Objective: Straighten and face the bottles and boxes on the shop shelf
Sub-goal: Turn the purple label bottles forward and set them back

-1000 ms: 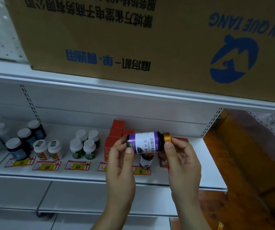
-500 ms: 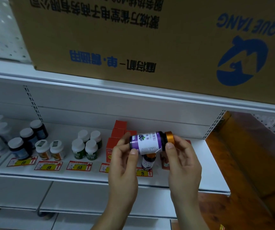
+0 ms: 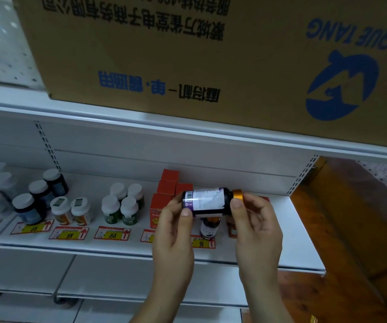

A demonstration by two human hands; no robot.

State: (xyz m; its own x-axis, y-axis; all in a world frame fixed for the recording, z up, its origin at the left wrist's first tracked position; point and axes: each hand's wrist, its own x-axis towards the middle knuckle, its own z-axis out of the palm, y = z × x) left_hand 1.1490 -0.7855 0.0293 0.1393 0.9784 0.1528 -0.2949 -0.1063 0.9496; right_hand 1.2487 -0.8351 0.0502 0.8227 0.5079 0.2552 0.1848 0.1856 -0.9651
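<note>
A very large brown cardboard carton (image 3: 188,54) with blue print is sitting on the upper shelf, filling the top of the view. Below it, a white metal shelf (image 3: 299,241), smooth and flat with a slotted upright at each end, is carrying the goods.

Along that shelf, from the left, are standing dark round bottles with white caps (image 3: 28,208), two pale jars (image 3: 70,210), four white-capped green-labelled bottles (image 3: 120,206), and a stack of red card boxes (image 3: 168,190). Red and yellow price tags (image 3: 112,233) are lining the front edge.

In front of the boxes, above the shelf and not resting on it, a dark glossy bottle (image 3: 209,202) is being held lying sideways. It is cylindrical, with a white and purple paper label showing a barcode, and a shiny orange metal-look cap (image 3: 238,194) pointing right. The left hand (image 3: 174,241) is pinching its base between thumb and fingers; the right hand (image 3: 256,231) is gripping the cap end the same way.

A matching small bottle (image 3: 209,227) is standing upright just below it.

The step in hand seems to be checking which side is the front. The next move probably calls for tipping the bottle upright, cap up, and setting it beside its twin with the label forward.
</note>
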